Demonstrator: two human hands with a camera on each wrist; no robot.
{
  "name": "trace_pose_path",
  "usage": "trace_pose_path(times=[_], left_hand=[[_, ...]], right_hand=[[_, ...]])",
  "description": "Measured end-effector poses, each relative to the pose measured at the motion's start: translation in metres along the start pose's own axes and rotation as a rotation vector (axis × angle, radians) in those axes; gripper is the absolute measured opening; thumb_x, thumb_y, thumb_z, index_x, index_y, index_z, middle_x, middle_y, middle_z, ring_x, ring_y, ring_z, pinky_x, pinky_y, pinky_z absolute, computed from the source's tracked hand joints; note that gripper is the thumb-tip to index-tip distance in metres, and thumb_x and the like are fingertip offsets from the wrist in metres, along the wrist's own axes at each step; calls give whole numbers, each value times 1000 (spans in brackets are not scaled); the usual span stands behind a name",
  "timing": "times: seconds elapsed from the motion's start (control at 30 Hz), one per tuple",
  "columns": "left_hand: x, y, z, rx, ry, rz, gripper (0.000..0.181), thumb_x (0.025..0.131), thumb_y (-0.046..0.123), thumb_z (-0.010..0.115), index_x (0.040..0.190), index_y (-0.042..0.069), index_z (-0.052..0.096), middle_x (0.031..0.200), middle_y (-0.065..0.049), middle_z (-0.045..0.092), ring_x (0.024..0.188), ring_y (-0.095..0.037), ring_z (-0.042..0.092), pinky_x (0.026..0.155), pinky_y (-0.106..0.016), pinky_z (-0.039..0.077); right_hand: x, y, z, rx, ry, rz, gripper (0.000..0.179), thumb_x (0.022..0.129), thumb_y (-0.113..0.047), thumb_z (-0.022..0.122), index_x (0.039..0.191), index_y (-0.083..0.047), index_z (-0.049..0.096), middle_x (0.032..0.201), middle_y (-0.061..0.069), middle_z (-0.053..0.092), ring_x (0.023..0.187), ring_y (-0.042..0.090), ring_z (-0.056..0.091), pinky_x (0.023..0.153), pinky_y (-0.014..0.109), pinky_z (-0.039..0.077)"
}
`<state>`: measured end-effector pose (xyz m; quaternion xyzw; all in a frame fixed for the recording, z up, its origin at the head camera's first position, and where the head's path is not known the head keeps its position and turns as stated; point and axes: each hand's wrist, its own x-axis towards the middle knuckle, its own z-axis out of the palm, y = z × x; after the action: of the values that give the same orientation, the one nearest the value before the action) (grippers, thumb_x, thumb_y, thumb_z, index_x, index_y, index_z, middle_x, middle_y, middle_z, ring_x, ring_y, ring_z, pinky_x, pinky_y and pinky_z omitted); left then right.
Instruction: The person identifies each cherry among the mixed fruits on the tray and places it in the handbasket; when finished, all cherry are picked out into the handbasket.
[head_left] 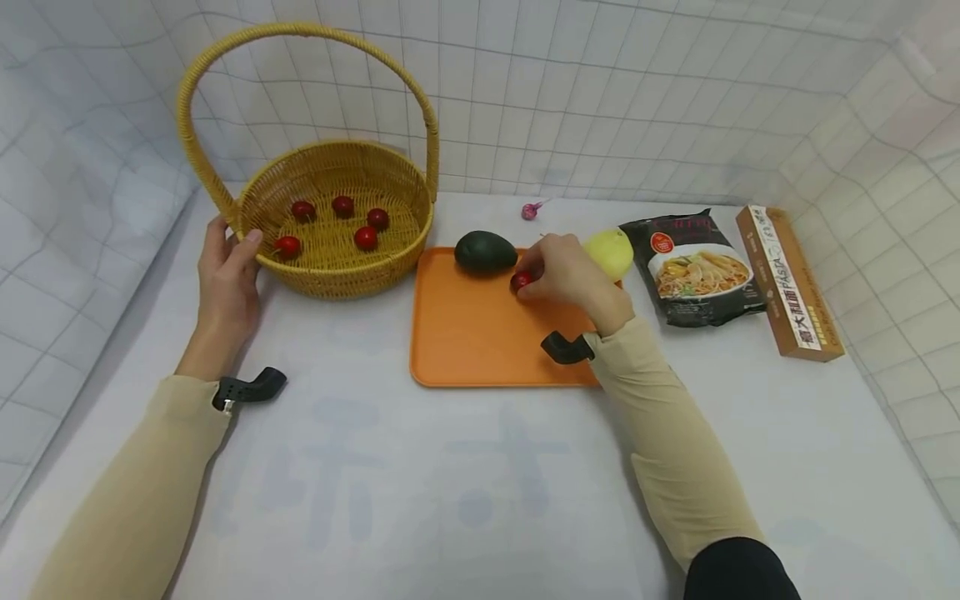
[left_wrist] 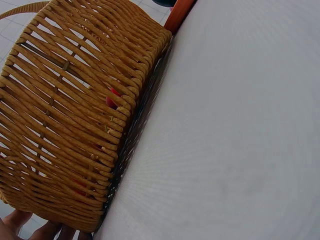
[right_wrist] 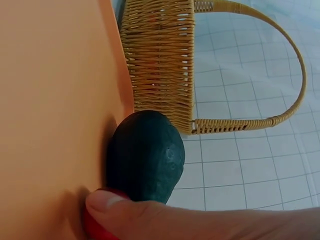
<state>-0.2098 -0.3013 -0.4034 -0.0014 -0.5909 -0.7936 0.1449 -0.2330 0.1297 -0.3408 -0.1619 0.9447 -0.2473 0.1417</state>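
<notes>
My left hand (head_left: 228,279) grips the left side of a yellow wicker basket (head_left: 337,279), thumb over the rim by the handle's foot; in the left wrist view its fingers (left_wrist: 45,231) show at the bottom corner. Several red cherries (head_left: 367,238) lie inside. My right hand (head_left: 566,271) is over an orange tray (head_left: 480,350), pinching another cherry (head_left: 522,281) low at the tray's surface. The right wrist view has the thumb (right_wrist: 117,207) against this cherry (right_wrist: 95,225). Close beside it lies a dark green avocado (head_left: 485,252), at the tray's back edge.
Right of my right hand sits a yellow-green round fruit (head_left: 611,252), partly hidden. Beyond it are a black pasta packet (head_left: 697,267) and a brown pasta box (head_left: 791,283). A small purple bulb (head_left: 530,211) lies behind the tray. Grid-patterned white sheeting (head_left: 600,108) borders the table.
</notes>
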Motion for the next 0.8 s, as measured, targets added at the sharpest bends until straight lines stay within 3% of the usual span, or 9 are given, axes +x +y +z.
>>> trace_pose_path(times=[0.13, 0.3, 0.5, 0.67, 0.8], left_hand=[[-1, 0, -1, 4, 0, 4, 54, 103, 18, 63, 155, 17, 46, 157, -9, 46, 149, -25, 41, 127, -29, 27], [0, -1, -1, 5, 2, 12, 55, 103, 18, 63, 155, 16, 46, 157, -10, 45, 149, -25, 42, 126, -29, 29], [-1, 4, -9, 8, 29, 29, 54, 102, 19, 64, 154, 16, 48, 156, -10, 47, 147, -25, 42, 126, -30, 29], [0, 2, -4, 55, 0, 17, 56, 103, 22, 64, 156, 17, 45, 159, -11, 45, 150, -28, 40, 127, -31, 28], [0, 2, -3, 86, -5, 11, 57, 103, 25, 63, 157, 18, 44, 160, -12, 45, 150, -28, 40, 127, -32, 28]], right_hand=[[0, -3, -1, 9, 10, -37, 26, 86, -16, 89, 110, -10, 82, 100, 6, 81, 96, 22, 71, 89, 36, 55], [-1, -5, -5, 28, 30, -145, 23, 84, -17, 90, 106, -14, 83, 92, 1, 80, 88, 17, 71, 80, 32, 53], [3, -14, -3, 91, 37, -260, 27, 86, -19, 89, 111, -14, 82, 97, 0, 79, 89, 16, 71, 80, 31, 57], [1, -18, -4, 167, 136, -296, 27, 84, -20, 91, 109, -14, 82, 98, 0, 79, 87, 16, 70, 83, 33, 58], [5, -27, -2, 202, 194, -329, 24, 85, -24, 90, 107, -18, 82, 94, -2, 78, 82, 13, 69, 79, 29, 57]])
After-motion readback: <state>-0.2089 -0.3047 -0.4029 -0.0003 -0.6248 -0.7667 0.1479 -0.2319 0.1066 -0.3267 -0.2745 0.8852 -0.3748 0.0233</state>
